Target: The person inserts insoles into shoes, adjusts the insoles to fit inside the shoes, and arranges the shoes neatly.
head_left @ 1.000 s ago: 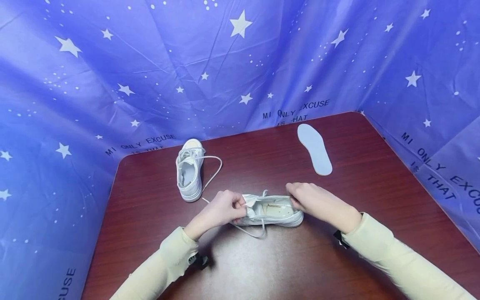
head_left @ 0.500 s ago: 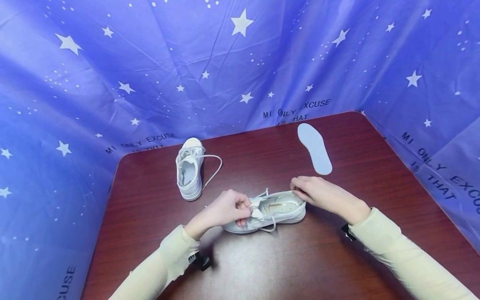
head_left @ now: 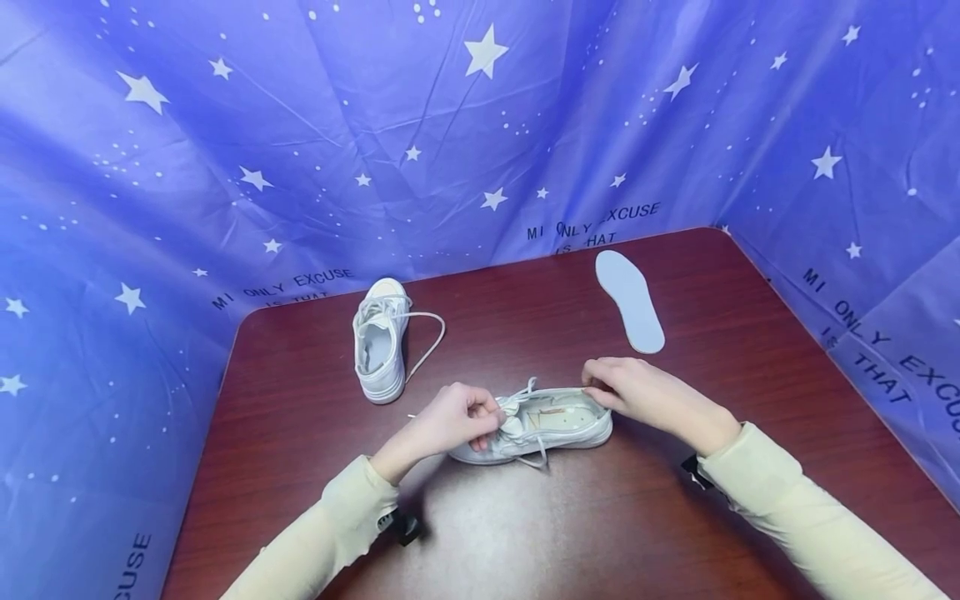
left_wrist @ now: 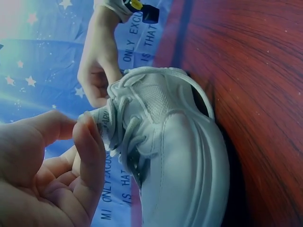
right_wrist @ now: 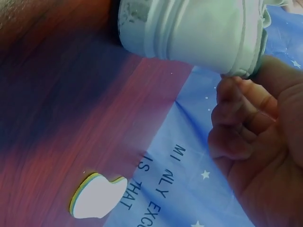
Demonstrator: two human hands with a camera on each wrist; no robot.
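Shifted slightly since earlier frame: shoe rotated, heel end now a bit farther back. Second shoe near table's back left corner. Left hand pinching tongue at toe end. Shoe mid-table, long axis left-right. Right hand gripping heel rim. Insole near back right corner, nearer right hand.

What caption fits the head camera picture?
Left hand pinches the white shoe's tongue; right hand holds its heel.
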